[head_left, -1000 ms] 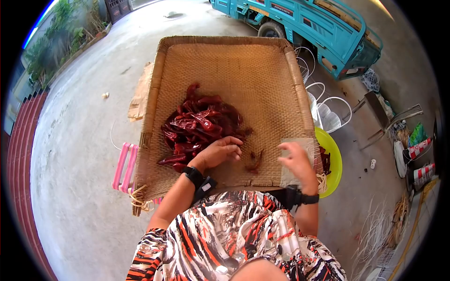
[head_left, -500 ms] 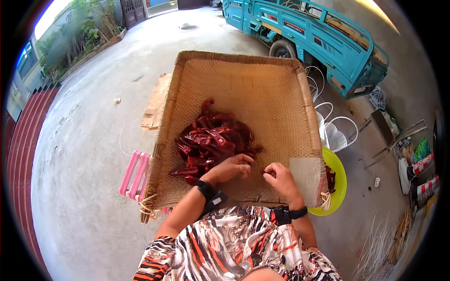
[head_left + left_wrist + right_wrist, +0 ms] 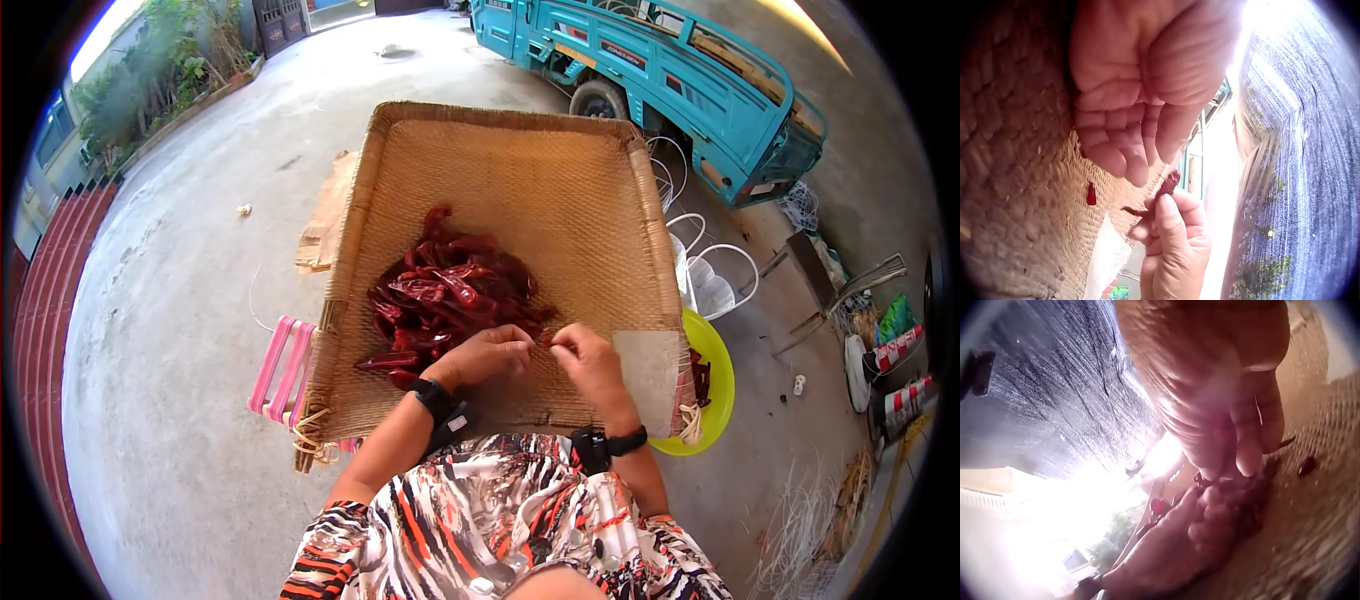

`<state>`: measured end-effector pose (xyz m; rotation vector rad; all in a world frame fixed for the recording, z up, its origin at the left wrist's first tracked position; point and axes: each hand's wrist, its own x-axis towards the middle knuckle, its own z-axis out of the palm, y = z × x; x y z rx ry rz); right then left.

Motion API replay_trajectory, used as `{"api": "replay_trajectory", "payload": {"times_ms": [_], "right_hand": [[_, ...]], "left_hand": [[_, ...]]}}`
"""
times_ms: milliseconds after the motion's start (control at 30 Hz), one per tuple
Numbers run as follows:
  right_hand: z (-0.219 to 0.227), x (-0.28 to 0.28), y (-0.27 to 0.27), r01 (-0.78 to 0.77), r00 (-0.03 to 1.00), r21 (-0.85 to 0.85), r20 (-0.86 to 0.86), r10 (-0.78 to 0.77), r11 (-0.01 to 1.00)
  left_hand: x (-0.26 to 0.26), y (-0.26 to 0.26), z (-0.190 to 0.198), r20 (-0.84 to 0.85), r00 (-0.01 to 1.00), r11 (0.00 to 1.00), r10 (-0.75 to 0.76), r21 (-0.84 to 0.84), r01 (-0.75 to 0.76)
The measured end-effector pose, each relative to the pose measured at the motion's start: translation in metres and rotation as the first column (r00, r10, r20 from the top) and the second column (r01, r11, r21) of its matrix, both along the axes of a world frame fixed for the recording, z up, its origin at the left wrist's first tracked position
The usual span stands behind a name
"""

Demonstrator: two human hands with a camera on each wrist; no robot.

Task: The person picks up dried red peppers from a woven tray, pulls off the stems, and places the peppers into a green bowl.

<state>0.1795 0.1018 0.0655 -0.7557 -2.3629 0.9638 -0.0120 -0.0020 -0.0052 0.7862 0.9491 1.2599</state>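
Note:
A heap of glossy dark red dried chilies (image 3: 440, 285) lies on the left half of a woven tray (image 3: 590, 220). My left hand (image 3: 488, 355) is at the heap's near right edge, its fingers loosely bent with nothing seen between them in the left wrist view. Facing it across a narrow gap, my right hand (image 3: 590, 362) pinches a small, shrivelled dried chili (image 3: 1170, 182) between thumb and fingers. Its dark, thin end pokes out on the other side of the fingers. A small red chili piece (image 3: 1091, 194) lies on the weave beyond the left fingertips.
Under the tray's right edge stands a yellow-green basin (image 3: 722, 400) with more dark red chilies (image 3: 698, 378). A grey patch (image 3: 645, 370) covers the tray's near right corner. White handled buckets (image 3: 712, 290) and a teal cargo vehicle (image 3: 680, 90) stand beyond; a pink-striped seat (image 3: 285, 365) is at left.
My right hand has come leftward from over the grey patch to near my left hand, its fingers now closed on a small chili. The left hand stays by the heap; the head view has shifted slightly.

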Motion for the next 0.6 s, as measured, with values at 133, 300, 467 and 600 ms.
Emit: {"api": "replay_trajectory", "payload": {"times_ms": [133,300,467,600], "right_hand": [[0.012,0.045,0.041,0.352,0.934,0.146,-0.125,-0.336,0.925],[0.017,0.113,0.082,0.748,0.661,0.205,-0.158,-0.733,0.631],[-0.008,0.118,0.093,0.684,0.727,0.261,-0.167,-0.666,0.681],[-0.014,0.054,0.065,0.276,0.961,0.045,0.011,-0.277,0.960]], "left_hand": [[-0.001,0.002,-0.004,0.004,1.000,1.000,0.022,-0.006,-0.022],[-0.002,0.000,-0.004,0.004,0.999,0.999,0.040,-0.032,-0.040],[-0.001,0.000,0.002,0.113,0.992,0.996,0.061,-0.069,-0.053],[-0.004,0.003,-0.005,0.114,0.992,0.999,0.045,-0.036,-0.041]]}}
